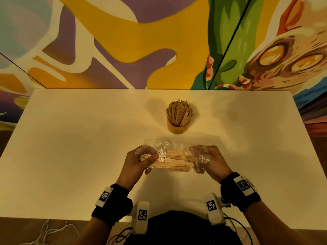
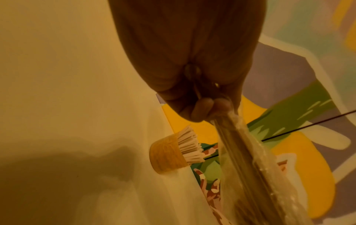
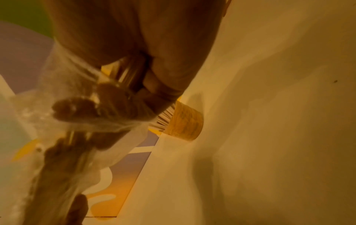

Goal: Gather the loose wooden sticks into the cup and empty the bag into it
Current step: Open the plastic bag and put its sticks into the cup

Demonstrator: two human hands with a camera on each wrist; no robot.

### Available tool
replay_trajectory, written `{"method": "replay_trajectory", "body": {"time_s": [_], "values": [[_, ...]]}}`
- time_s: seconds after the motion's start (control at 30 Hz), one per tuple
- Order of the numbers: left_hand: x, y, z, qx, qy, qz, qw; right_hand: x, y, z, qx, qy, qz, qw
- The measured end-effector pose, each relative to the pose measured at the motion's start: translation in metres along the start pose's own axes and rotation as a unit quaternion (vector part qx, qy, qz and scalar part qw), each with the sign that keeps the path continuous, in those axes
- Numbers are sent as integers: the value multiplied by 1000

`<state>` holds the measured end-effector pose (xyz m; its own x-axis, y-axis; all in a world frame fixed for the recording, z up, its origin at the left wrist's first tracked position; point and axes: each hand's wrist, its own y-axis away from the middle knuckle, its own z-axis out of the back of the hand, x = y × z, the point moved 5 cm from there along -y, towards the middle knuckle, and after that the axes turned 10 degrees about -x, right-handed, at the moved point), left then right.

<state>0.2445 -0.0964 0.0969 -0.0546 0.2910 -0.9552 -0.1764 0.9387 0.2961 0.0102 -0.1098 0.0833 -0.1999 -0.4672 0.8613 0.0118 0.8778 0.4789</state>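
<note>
A small wooden cup (image 1: 177,128) stands upright mid-table, packed with wooden sticks (image 1: 179,111) that fan out above its rim. In front of it I hold a clear plastic bag (image 1: 169,157) of wooden sticks level above the table. My left hand (image 1: 141,160) grips the bag's left end, thumb on top. My right hand (image 1: 206,160) grips the right end, its fingers seen through the crumpled plastic. The left wrist view shows the cup (image 2: 167,155) beyond the bag (image 2: 250,164). In the right wrist view the cup (image 3: 185,121) sits behind my plastic-wrapped fingers (image 3: 80,109).
The white table (image 1: 70,156) runs to a painted wall at the back. Its near edge is just in front of my body, with white cables (image 1: 51,232) hanging below at the left. No loose sticks show on the tabletop.
</note>
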Motion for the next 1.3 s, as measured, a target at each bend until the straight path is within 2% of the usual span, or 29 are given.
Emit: {"method": "replay_trajectory", "body": {"time_s": [0.13, 0.27, 0.4, 0.53, 0.67, 0.87, 0.97, 1.2, 1.3], "values": [[2, 1, -7, 6, 7, 12, 1000, -4, -2, -1, -29, 9, 1, 1000], [3, -3, 5, -42, 16, 12, 999, -3, -3, 11, -41, -14, -5, 999], [12, -10, 28, -69, 15, 14, 997, 5, -5, 33, -71, 9, 1, 997], [34, -14, 48, -76, 30, 63, 995, 5, -13, 54, -88, 16, -1, 996], [62, -17, 74, -126, 44, 105, 986, -2, -22, 76, -116, 53, -15, 992], [112, -15, 111, -198, 8, 159, 967, -12, -21, 99, -160, 86, -32, 983], [130, -11, 119, -207, -26, 177, 962, -16, -18, 98, -157, 87, -40, 983], [144, 1, 140, -177, -143, 201, 953, -23, -16, 75, -112, 87, -37, 989], [141, 10, 155, -232, -213, 168, 934, -30, -15, 58, -76, 95, -53, 991]]}}
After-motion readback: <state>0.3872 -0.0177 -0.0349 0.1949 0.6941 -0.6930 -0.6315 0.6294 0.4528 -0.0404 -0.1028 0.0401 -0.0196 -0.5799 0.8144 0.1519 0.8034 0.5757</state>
